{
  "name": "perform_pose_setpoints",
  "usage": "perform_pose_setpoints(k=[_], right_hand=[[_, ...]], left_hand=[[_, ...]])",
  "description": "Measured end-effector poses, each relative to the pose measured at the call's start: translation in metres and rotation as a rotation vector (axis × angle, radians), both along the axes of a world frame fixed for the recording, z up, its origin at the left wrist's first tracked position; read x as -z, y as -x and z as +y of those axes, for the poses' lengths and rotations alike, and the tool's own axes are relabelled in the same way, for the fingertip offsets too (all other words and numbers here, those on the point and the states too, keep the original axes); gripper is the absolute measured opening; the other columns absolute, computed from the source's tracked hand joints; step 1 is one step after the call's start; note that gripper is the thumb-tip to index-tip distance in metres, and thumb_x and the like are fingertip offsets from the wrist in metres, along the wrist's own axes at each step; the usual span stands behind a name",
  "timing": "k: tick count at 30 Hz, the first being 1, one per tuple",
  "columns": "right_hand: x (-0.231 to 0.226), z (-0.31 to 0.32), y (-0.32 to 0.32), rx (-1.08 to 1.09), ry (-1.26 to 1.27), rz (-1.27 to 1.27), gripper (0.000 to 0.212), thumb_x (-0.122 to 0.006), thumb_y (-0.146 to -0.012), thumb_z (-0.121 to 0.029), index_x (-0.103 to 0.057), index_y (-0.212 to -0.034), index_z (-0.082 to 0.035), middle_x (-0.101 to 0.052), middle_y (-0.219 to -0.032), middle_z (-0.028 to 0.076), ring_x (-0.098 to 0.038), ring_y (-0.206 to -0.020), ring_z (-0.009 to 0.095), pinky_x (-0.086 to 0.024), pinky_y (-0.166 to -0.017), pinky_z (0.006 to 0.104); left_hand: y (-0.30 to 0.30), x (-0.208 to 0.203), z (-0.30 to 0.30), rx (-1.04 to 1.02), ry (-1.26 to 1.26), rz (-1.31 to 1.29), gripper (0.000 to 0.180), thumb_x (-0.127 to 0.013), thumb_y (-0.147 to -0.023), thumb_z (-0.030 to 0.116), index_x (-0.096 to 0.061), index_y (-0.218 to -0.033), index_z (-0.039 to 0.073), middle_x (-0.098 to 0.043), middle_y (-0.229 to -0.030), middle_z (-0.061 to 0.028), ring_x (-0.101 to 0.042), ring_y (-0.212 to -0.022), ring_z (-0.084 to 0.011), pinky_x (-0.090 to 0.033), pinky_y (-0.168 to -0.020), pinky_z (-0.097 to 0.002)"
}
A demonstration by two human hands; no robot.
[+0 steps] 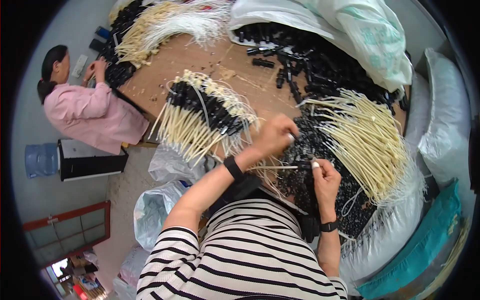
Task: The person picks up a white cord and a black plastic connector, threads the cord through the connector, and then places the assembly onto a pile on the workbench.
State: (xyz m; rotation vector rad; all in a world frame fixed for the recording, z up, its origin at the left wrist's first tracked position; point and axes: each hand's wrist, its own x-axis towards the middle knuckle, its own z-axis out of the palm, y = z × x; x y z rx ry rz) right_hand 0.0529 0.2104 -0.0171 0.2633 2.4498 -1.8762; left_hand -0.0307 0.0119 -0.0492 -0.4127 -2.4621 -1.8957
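My right hand (327, 181) is closed in a pinch around the dark end of a thin cream-coloured rod (281, 167), which points left across my front. My left hand (275, 136) is curled shut above and left of it, slightly blurred; anything between its fingers is too small to make out. Under both hands lies a dense scatter of small black pieces (300, 186). A bundle of cream rods with white strings (367, 150) is to the right of my right hand. Left of my left hand is a row of cream rods with black fittings (192, 117).
A heap of black plastic fittings (320, 65) spills from a white woven sack (372, 37) on the brown table (215, 57). More cream rods and white strings (165, 30) lie at the far left. A person in pink (85, 112) works there. Stuffed sacks (447, 117) line the right.
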Motion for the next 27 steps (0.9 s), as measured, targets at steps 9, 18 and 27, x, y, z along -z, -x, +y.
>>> perform_pose_setpoints(k=[9,18,27], right_hand=[[-0.013,-0.034,0.001,-0.149,-0.657,0.56,0.013,-0.065,-0.082,-0.005,-0.067,-0.096,-0.007,-0.065,-0.074,0.012,-0.062,-0.057,0.027,-0.048,-0.053,0.0329],[-0.023,-0.025,-0.01,-0.141,0.404,-0.009,0.014,-0.064,-0.086,0.002,-0.066,-0.1,0.0,-0.052,-0.07,-0.012,-0.036,-0.056,-0.003,-0.026,-0.05,0.0158],[-0.037,-0.002,-0.005,-0.323,-0.015,0.115,0.026,-0.061,-0.084,-0.001,-0.067,-0.109,-0.004,-0.066,-0.074,0.002,-0.05,-0.049,0.009,-0.038,-0.047,0.0221]], left_hand=[[-0.059,-0.042,0.018,-0.048,-0.148,-0.41,0.015,-0.06,-0.076,-0.006,-0.067,-0.088,0.002,-0.06,-0.076,0.0027,-0.054,-0.069,-0.0034,-0.044,-0.061,-0.0194],[-0.055,-0.039,-0.005,-0.024,0.2,0.05,0.022,-0.064,-0.068,0.0,-0.066,-0.09,0.001,-0.064,-0.085,-0.0076,-0.062,-0.071,-0.0179,-0.049,-0.064,-0.028],[-0.054,-0.053,-0.007,0.324,0.277,-0.074,0.031,-0.061,-0.07,0.012,-0.064,-0.101,0.006,-0.063,-0.081,-0.0176,-0.063,-0.078,-0.0351,-0.05,-0.068,-0.0421]])
